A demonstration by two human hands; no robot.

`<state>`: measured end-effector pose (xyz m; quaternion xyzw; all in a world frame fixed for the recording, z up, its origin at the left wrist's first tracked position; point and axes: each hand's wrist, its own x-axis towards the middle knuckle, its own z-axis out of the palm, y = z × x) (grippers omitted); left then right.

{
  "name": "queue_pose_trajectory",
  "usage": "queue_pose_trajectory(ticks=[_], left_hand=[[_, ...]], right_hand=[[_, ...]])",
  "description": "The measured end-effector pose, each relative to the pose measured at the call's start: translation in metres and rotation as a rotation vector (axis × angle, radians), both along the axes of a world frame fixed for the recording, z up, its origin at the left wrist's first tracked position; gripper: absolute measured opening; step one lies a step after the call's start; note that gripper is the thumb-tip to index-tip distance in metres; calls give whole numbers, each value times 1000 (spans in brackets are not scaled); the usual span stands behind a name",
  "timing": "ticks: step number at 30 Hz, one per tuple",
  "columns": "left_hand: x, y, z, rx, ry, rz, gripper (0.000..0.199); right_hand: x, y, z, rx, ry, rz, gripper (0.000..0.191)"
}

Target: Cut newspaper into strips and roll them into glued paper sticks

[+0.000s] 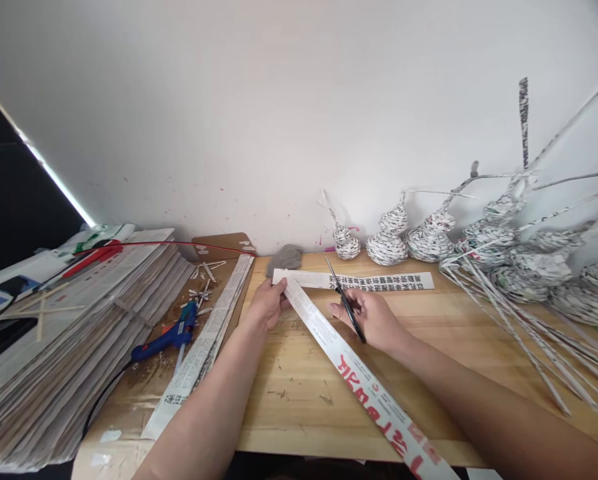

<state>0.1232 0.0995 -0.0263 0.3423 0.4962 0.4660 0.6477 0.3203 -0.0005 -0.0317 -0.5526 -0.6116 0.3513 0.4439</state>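
Note:
My left hand (269, 303) is closed, pinching the end of a long newspaper strip (346, 363) with red lettering. This strip slants down to the front edge of the table. Behind it a second newspaper strip (403, 280) with bold black print lies crosswise, their ends overlapping at my left fingers. In my closed right hand (371, 317) is a slim black tool (347, 307) with a narrow pointed end. Its tip lies across the second strip, and its exact kind is unclear.
Several gourd-shaped woven paper pieces (386, 247) stand along the wall, with thin paper rods (523, 333) at right. A grey cloth-like lump (285, 259) lies behind my left hand. At left are a blue glue gun (166, 339), stacked newspapers (103, 320) and cut newspaper strips (206, 347).

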Motion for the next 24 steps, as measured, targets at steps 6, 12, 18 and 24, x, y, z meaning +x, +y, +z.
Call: queue_pose_trajectory(ticks=[6,12,18,24], left_hand=[[-9,-2,7,19,205,-142,45],[-15,-1,18,258,198,-90,56],[-14,4,18,233,-71,39,39],[-16,9,20,249,-288,248,34]], right_hand=[[-5,-1,-3,-130,217,101,39],[-4,-2,8,-222,264,166,39],[-1,-1,3,-294,268,256,37],[-2,-3,5,-394,361,296,40]])
